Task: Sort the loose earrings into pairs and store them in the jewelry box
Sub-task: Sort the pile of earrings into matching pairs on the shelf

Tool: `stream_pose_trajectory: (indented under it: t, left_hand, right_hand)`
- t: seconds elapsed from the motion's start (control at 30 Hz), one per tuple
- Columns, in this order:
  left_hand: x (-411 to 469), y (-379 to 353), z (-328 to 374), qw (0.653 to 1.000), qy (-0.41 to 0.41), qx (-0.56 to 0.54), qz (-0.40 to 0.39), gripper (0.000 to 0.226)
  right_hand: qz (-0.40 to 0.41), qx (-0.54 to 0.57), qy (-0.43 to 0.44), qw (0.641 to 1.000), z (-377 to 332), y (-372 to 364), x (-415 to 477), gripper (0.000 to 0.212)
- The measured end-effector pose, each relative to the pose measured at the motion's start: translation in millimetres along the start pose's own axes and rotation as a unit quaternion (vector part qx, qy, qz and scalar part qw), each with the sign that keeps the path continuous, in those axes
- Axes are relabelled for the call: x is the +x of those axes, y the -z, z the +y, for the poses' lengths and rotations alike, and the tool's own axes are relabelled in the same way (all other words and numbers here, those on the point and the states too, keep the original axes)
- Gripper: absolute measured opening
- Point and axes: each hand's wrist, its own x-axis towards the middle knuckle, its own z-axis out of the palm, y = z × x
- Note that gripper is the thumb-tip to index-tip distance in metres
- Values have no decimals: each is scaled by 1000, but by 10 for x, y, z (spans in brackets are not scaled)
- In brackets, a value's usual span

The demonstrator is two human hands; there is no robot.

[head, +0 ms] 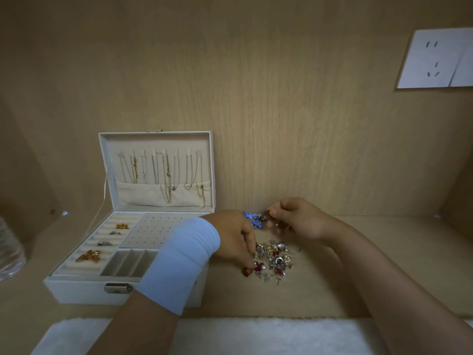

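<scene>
Earrings (275,260), silver-pearl-red tangle; right hand (299,219) pinched on one, grip of left hand (230,237) unclear.

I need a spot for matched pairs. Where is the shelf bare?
Bare shelf: right of the earring pile past the right forearm, and between pile and white cloth. Crowded: left hand between jewelry box and pile; blue earrings and right hand behind it.

Open jewelry box (84,288), left hand (234,238) touching earring pile (275,260), right hand (300,219) pinching an earring (267,214)
</scene>
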Motion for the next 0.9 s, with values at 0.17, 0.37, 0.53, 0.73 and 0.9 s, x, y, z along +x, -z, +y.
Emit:
stream_pose_trajectory:
  t: [0.17,0.37,0.53,0.73,0.9]
  left_hand:
    - [17,-104,119,992,53,93,-66,40]
    - [-27,-34,153,993,46,88,-57,30]
    - [-151,208,47,998,23,-47,20,15]
    - [-17,186,-78,974,-19,-163,157,11]
    - [206,114,-44,962,5,-183,205,11]
  right_hand:
    - [61,48,-14,997,-17,12,27,16]
    - [216,-14,-51,975,189,90,117,26]
    - [201,-179,-66,961,288,76,173,29]
    - [211,-226,-75,948,262,2,220,23]
    - [223,-232,-88,943,241,64,226,43]
